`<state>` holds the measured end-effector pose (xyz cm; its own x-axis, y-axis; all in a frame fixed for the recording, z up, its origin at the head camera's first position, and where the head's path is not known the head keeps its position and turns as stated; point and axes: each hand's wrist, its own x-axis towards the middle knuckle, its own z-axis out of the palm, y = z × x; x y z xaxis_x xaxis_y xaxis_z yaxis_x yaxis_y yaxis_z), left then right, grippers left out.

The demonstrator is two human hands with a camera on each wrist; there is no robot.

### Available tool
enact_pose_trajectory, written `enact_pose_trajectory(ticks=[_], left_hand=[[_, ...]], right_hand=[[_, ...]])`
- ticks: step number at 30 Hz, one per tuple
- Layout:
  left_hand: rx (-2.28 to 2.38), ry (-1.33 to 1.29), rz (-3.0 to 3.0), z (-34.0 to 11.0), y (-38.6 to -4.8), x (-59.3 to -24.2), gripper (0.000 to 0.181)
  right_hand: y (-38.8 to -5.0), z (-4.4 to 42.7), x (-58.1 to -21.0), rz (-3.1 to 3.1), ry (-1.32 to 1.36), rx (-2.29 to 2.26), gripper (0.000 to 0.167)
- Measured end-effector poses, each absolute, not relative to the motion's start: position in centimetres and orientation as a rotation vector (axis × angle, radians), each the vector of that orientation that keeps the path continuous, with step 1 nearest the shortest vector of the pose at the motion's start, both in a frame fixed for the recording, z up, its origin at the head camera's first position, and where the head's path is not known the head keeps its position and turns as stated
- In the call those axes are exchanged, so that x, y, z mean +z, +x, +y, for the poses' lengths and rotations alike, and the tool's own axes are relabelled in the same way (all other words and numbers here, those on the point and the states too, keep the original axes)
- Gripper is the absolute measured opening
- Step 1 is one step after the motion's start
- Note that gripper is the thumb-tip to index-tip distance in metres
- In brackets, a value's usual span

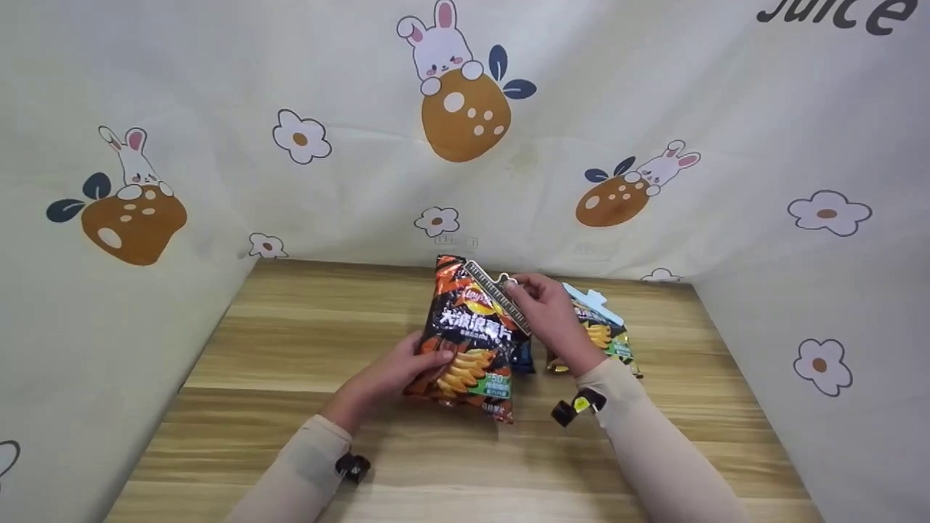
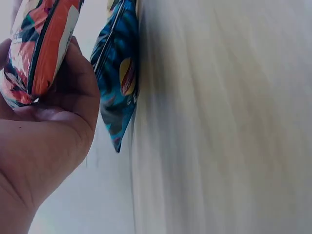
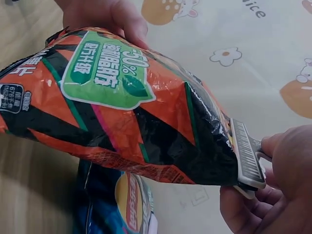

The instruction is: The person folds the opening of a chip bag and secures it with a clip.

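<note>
An orange-and-black potato chip bag (image 1: pixel 472 319) is held up over the wooden table, its printed front towards me in the head view. My left hand (image 1: pixel 418 363) grips its lower left side, thumb across the front. In the left wrist view the left hand (image 2: pixel 63 107) curls round the bag's edge (image 2: pixel 51 53). A grey-and-white bag clip (image 1: pixel 498 296) sits slantwise on the bag's upper right edge. My right hand (image 1: pixel 548 312) pinches this clip by its handle. In the right wrist view the clip (image 3: pixel 247 153) spans the bag's end, between the right thumb and fingers (image 3: pixel 234 209).
Behind the right hand, another chip bag (image 1: pixel 617 345) lies on the table (image 1: pixel 290 327) with a light blue clip (image 1: pixel 596 301) across its top. A blue bag (image 2: pixel 119 73) stands partly hidden behind the held one. Printed cloth walls (image 1: pixel 349 189) enclose the table.
</note>
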<state>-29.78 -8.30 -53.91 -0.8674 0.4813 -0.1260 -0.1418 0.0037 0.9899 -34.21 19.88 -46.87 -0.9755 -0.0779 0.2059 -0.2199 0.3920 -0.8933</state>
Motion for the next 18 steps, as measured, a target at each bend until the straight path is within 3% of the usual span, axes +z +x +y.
enact_pose_trajectory(ticks=[18], left_hand=[[1.929, 0.140, 2.001, -14.6, -31.3, -52.5, 0.072]], right_hand=[[-39.7, 13.0, -47.0, -2.612, 0.381, 1.751, 0.025]])
